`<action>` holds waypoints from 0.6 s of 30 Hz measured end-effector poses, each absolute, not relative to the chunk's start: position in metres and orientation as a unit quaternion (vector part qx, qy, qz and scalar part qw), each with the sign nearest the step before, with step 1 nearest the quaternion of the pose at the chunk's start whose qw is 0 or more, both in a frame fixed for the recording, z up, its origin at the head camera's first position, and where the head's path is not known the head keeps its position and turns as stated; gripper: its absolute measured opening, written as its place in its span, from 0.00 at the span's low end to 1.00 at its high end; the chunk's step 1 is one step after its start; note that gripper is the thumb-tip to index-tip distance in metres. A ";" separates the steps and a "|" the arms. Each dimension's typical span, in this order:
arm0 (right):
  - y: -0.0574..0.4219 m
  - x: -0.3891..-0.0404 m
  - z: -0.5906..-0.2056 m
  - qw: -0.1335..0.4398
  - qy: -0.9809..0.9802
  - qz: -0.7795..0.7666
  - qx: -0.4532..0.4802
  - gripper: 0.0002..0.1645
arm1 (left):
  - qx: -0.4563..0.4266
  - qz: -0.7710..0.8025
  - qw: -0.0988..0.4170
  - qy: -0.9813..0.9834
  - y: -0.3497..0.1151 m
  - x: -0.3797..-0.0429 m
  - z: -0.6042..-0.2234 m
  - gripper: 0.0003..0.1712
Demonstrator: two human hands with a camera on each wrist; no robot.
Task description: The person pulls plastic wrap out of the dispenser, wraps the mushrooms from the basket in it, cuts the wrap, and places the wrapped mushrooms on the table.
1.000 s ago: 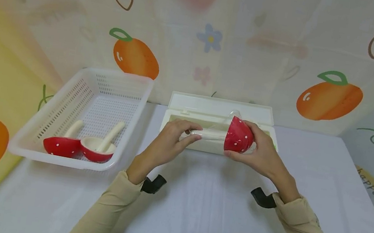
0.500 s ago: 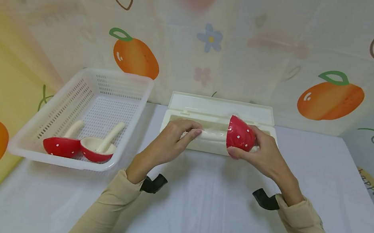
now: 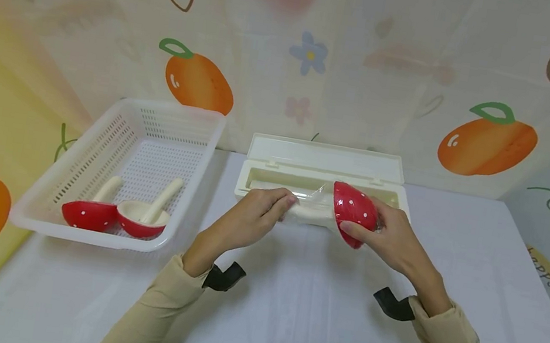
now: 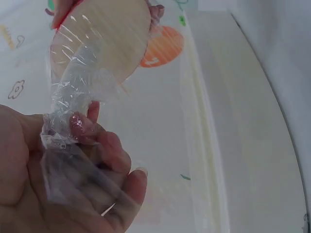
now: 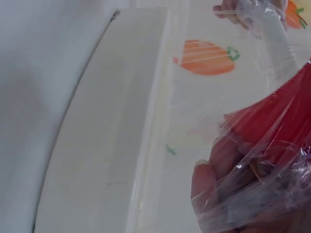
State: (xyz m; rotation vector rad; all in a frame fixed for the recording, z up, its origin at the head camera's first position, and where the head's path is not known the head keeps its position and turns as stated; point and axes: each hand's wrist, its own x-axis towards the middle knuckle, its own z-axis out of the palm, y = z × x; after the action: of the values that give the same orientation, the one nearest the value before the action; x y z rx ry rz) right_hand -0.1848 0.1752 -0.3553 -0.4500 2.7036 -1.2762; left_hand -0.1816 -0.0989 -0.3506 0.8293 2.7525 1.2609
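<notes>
A ladle (image 3: 354, 210) with a red, white-dotted bowl and a white handle is wrapped in clear plastic film (image 4: 82, 90). It lies sideways between my hands, over the front of a cream box. My left hand (image 3: 258, 213) pinches the film-covered handle end, and loose film trails across its palm in the left wrist view. Around the bowl, my right hand (image 3: 394, 234) grips with its thumb on the near side; crumpled film covers its fingers in the right wrist view. The bowl's cream inside (image 4: 109, 34) faces the left wrist camera.
Behind the ladle stands the long cream box (image 3: 251, 189), its hinged lid (image 3: 325, 158) raised against the patterned backdrop. On the left, a white perforated basket (image 3: 26, 208) contains two ladles (image 3: 89, 216) of the same red, dotted kind. A white cloth (image 3: 306, 318) covers the table.
The ladle has come slightly down and nearer, its bowl tilting over, and more of the box's inside shows. My left fingers have closed together on the handle end.
</notes>
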 end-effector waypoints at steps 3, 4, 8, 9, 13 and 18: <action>0.174 -0.181 -0.353 0.052 0.891 -0.427 -0.144 0.41 | 0.263 0.406 0.009 0.875 -0.099 -0.179 -0.348 0.17; 0.174 -0.180 -0.353 0.051 0.891 -0.427 -0.143 0.41 | 0.263 0.408 0.012 0.874 -0.099 -0.178 -0.346 0.18; 0.175 -0.171 -0.357 0.057 0.891 -0.429 -0.136 0.39 | 0.265 0.404 0.038 0.875 -0.100 -0.175 -0.346 0.20; 0.175 -0.169 -0.360 0.060 0.892 -0.427 -0.135 0.38 | 0.267 0.401 0.047 0.875 -0.101 -0.175 -0.347 0.20; 0.174 -0.161 -0.373 0.070 0.891 -0.429 -0.134 0.36 | 0.274 0.390 0.082 0.876 -0.102 -0.173 -0.356 0.19; 0.174 -0.156 -0.389 0.082 0.890 -0.431 -0.129 0.39 | 0.275 0.384 0.109 0.875 -0.104 -0.172 -0.371 0.15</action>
State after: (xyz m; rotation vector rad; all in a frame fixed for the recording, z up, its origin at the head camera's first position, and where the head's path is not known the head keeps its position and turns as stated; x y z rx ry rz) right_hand -0.1562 0.1744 -0.3888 -0.3853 2.6578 -1.2866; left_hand -0.1719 -0.1038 -0.3711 0.8092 2.5729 1.1296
